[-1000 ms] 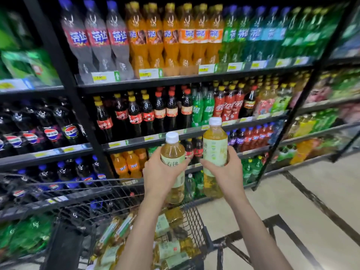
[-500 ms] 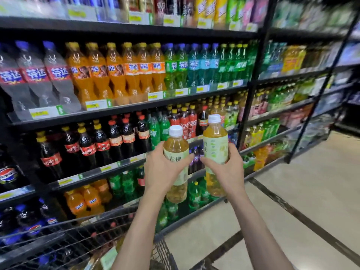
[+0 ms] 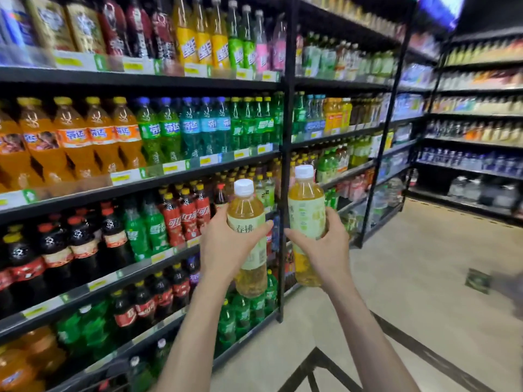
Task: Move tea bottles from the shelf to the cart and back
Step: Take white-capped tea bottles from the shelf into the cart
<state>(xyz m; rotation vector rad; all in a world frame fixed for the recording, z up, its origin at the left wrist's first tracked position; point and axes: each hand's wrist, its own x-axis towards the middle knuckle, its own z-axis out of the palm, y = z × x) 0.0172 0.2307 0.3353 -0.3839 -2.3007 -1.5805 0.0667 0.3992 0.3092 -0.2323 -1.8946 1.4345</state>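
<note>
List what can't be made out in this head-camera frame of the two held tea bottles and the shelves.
All in the head view:
- left tea bottle: label mostly covered by the left hand.
- right tea bottle: label turned aside, partly covered by the right hand.
- price tags: motion-blurred, unreadable.
- far shelves: products blurred, too small.
- bottom-shelf bottles: cut off by the lower-left edge.

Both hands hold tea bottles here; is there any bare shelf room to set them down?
The left bay's black shelves are packed with soda bottles edge to edge; no gap shows. Right of the black upright post, the low shelf behind the right hand's white-capped yellow tea bottle looks sparser, but blurred.
</note>
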